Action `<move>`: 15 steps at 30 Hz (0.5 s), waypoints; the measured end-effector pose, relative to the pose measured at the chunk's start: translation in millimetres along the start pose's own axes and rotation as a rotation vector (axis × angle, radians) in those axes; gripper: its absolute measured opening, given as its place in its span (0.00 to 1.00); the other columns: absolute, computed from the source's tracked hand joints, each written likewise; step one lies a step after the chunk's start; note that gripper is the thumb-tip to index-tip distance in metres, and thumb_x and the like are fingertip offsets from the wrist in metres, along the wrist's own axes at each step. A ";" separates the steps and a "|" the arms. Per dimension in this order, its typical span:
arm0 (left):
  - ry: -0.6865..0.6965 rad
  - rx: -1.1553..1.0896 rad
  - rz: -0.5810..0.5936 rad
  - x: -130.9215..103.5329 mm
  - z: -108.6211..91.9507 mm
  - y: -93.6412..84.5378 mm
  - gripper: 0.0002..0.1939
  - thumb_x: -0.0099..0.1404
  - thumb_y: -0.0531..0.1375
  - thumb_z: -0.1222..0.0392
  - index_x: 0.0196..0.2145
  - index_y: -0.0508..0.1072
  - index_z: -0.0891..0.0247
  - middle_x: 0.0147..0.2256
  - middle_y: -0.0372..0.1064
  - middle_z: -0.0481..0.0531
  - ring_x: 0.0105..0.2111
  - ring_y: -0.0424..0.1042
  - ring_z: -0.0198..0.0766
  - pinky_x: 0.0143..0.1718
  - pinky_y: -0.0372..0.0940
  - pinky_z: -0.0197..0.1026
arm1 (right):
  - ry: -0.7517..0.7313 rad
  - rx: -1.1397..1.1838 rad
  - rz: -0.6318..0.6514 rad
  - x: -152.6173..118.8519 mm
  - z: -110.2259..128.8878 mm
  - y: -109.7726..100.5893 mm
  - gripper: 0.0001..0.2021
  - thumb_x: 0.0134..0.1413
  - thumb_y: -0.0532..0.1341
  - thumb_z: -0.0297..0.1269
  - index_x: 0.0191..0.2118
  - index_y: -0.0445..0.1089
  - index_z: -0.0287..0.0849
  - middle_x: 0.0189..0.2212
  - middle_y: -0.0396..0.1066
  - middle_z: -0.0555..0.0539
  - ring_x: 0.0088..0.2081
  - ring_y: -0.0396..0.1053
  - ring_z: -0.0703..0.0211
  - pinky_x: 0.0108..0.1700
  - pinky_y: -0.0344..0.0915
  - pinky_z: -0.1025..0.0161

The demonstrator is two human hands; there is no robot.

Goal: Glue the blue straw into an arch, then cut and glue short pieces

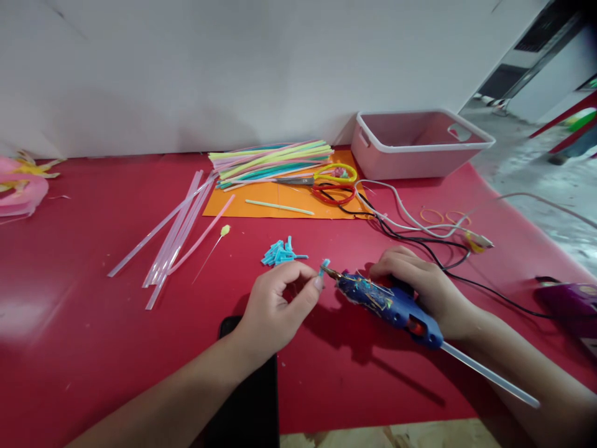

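Note:
Between thumb and fingertips, my left hand (280, 309) pinches a small blue pipe cleaner piece (324, 266). My right hand (417, 283) is wrapped round the handle of a blue glue gun (389, 306), whose body carries dried glue strands. The gun's metal nozzle points left and comes up against or very close to the blue piece. A translucent glue stick (489, 375) sticks out of its rear. Just beyond my left hand lies a small pile of cut blue pieces (280, 252). A dark phone (247, 404) lies partly under my left forearm.
Pipe cleaners (275, 160) and scissors (303, 180) rest on orange paper (228, 204) at the back. Glue sticks (180, 236) lie left, near a thin wire with a yellow tip (225, 230). A pink basket (420, 158) stands back right. Cables (420, 236) cross the right side.

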State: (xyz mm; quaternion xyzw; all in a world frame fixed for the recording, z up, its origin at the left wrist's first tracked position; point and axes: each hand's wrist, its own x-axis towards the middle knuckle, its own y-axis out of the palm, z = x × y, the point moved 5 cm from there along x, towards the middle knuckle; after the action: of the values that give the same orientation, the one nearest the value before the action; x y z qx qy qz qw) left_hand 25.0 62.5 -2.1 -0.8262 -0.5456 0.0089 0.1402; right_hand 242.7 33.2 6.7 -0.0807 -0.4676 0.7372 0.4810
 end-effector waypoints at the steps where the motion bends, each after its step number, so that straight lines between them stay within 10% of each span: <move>1: 0.002 0.001 -0.002 0.0 -0.1 -0.3 0.10 0.69 0.58 0.60 0.28 0.70 0.63 0.25 0.66 0.45 0.27 0.64 0.32 0.30 0.61 0.34 | -0.002 -0.004 -0.002 -0.2 0.3 -0.4 0.11 0.54 0.63 0.39 0.43 0.65 0.45 0.32 0.70 0.49 0.32 0.67 0.57 0.38 0.58 0.59; 15: -0.029 -0.004 -0.015 0.6 -1.8 0.0 0.11 0.67 0.57 0.60 0.27 0.70 0.63 0.24 0.65 0.45 0.26 0.64 0.31 0.29 0.60 0.34 | -0.027 -0.018 -0.074 -1.7 1.7 -5.6 0.10 0.55 0.61 0.41 0.41 0.65 0.45 0.31 0.69 0.49 0.31 0.66 0.57 0.38 0.59 0.58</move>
State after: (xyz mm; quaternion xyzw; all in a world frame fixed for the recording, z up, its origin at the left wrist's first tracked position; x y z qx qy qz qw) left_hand 25.5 62.7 -0.2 -0.8222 -0.5537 0.0187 0.1309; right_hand 246.2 31.4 11.4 -0.0577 -0.4836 0.7157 0.5006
